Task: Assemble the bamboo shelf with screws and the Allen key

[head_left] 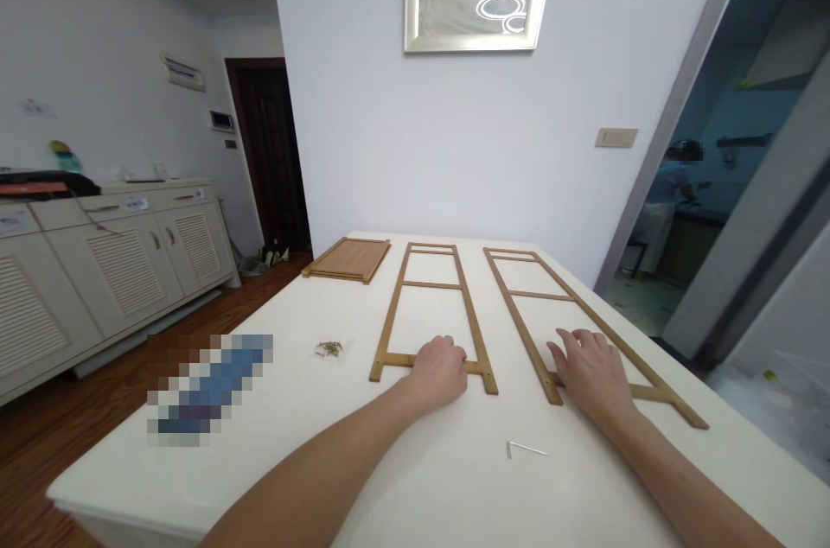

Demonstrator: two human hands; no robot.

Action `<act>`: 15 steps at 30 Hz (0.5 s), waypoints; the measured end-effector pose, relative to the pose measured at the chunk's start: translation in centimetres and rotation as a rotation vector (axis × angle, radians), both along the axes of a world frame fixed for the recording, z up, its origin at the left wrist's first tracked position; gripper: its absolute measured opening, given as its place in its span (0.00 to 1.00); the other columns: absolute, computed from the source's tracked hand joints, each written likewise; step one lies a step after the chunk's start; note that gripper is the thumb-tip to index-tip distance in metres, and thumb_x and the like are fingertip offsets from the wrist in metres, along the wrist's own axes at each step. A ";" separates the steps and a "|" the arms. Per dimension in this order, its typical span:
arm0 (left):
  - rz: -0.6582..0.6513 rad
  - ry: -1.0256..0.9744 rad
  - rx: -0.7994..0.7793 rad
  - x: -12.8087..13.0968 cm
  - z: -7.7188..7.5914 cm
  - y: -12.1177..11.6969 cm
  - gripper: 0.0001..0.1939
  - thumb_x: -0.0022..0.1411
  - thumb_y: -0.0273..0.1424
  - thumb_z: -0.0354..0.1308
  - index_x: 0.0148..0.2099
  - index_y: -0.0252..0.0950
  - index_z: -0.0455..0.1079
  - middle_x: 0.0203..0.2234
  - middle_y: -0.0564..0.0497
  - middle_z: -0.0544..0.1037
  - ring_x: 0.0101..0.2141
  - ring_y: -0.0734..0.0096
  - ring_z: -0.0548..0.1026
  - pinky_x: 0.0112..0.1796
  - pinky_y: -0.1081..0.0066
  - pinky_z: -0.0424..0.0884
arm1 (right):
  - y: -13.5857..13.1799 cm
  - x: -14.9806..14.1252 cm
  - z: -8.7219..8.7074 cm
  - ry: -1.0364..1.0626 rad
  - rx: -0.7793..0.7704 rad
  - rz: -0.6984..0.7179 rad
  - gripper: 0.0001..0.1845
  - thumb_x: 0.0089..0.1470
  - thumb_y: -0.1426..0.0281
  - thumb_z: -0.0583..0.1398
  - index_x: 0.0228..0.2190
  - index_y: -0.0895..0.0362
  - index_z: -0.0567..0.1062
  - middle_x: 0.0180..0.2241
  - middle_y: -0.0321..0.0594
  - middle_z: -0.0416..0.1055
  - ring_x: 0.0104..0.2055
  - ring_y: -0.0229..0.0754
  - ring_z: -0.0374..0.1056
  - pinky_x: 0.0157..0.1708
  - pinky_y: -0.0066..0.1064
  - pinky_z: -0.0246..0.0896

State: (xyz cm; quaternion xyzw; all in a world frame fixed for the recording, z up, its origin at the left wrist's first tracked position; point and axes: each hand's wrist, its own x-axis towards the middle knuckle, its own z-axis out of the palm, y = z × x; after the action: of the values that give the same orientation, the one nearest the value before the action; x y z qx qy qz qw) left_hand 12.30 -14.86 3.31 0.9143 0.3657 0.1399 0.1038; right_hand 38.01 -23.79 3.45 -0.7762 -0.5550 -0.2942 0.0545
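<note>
Two ladder-like wooden frames lie flat on the white table [415, 479]. My left hand [439, 371] is curled round the near crossbar of the left wooden frame [432, 284]. Over the near crossbar of the right wooden frame [543, 296] rests my right hand [593, 366], fingers apart; its palm hides part of that bar, and I see nothing held in it. A small L-shaped hex key [528, 449] lies on the tabletop between my forearms. Left of the frames is a little heap of brass-coloured screws [330, 348].
Slatted wooden panels [348, 259] lie at the table's far left corner. A blurred-out blue item [217, 388] is near the left edge. Beyond the table's far edge stands a wall with a framed picture [480, 42]. A person [665, 194] is in the room at right.
</note>
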 end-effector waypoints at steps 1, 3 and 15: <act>0.019 -0.020 -0.041 -0.1 0.3 0.8 0.16 0.63 0.30 0.46 0.39 0.37 0.76 0.36 0.44 0.79 0.40 0.60 0.75 0.41 0.64 0.70 | 0.0 0.0 -0.1 0.009 -0.005 0.007 0.20 0.63 0.63 0.49 0.47 0.62 0.72 0.41 0.53 0.71 0.45 0.55 0.63 0.42 0.41 0.54; 0.090 -0.055 -0.097 -0.3 1.1 3.1 0.16 0.64 0.34 0.47 0.42 0.39 0.76 0.38 0.47 0.80 0.40 0.64 0.76 0.41 0.68 0.70 | 0.1 0.1 -0.1 0.026 -0.004 0.012 0.20 0.63 0.63 0.49 0.48 0.62 0.72 0.42 0.53 0.71 0.45 0.54 0.63 0.42 0.41 0.54; 0.661 0.081 0.006 -7.2 0.7 18.3 0.19 0.60 0.29 0.49 0.51 0.27 0.70 0.51 0.32 0.72 0.50 0.51 0.71 0.44 0.64 0.69 | 0.0 -1.0 0.0 0.087 0.014 0.137 0.21 0.64 0.63 0.47 0.48 0.59 0.73 0.41 0.51 0.71 0.44 0.51 0.63 0.44 0.38 0.53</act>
State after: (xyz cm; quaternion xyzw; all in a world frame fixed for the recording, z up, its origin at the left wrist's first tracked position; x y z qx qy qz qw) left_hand 5.09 3.41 4.04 0.7513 0.6460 0.1306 0.0353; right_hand 37.00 -23.75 3.45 -0.7479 -0.6020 -0.2595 0.1041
